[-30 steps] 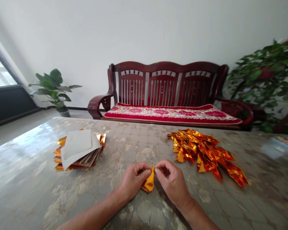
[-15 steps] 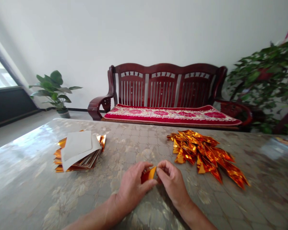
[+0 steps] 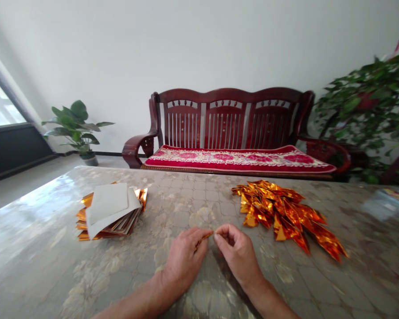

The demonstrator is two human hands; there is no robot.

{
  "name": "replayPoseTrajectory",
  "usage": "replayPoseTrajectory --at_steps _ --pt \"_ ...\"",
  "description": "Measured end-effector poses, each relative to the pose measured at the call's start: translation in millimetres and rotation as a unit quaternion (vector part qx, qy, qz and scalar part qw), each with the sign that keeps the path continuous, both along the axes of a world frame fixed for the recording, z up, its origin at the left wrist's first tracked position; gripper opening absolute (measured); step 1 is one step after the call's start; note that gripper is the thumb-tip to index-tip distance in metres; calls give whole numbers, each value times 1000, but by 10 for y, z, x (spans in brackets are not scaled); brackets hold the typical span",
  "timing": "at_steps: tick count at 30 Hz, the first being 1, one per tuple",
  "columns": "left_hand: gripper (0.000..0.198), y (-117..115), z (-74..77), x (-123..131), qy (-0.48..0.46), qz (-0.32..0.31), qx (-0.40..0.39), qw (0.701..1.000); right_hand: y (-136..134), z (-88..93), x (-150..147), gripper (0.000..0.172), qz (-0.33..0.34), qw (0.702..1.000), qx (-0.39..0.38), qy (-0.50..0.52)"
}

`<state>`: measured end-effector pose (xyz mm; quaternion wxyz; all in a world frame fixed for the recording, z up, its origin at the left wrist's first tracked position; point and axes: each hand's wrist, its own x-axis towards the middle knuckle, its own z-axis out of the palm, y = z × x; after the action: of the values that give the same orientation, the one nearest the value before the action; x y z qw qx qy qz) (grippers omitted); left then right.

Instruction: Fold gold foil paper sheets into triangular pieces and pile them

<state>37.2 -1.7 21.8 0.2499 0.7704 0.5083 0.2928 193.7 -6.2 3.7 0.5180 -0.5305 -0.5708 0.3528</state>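
I am pinching a narrow gold foil piece (image 3: 203,238) between my left hand (image 3: 184,257) and my right hand (image 3: 237,252), holding both close together over the near middle of the marble-patterned surface (image 3: 173,195). My left hand is gripping the foil with its thumb and fingers pressed together, while my right fingertips (image 3: 217,235) are closing on its right end. I am seemingly keeping the pinch this tight because the piece is so thin. To my left, a stack of gold foil sheets (image 3: 81,226) is lying under white paper sheets (image 3: 107,204), within easy reach. To my right, a loose pile of pointed gold foil pieces (image 3: 284,215) is sitting well apart, apparently kept separate from the stack. Beyond the surface, a dark red wooden bench (image 3: 224,122) is standing against the wall.
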Motion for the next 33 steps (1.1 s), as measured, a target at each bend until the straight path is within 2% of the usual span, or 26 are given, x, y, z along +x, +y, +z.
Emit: replayPoseTrajectory --at_steps 6,21,26,33 --pt "36 5 4 -4 -48 3 -28 998 -13 26 -3 15 -6 998 40 -47" --pt "33 -15 61 -21 -26 -7 -24 999 -25 55 33 12 -21 972 122 -202" --pt "33 -27 56 -23 15 -13 14 1000 -41 87 29 12 -30 950 148 -274" --pt "29 -38 23 0 84 -8 86 993 -38 89 -14 13 -78 919 196 -334"
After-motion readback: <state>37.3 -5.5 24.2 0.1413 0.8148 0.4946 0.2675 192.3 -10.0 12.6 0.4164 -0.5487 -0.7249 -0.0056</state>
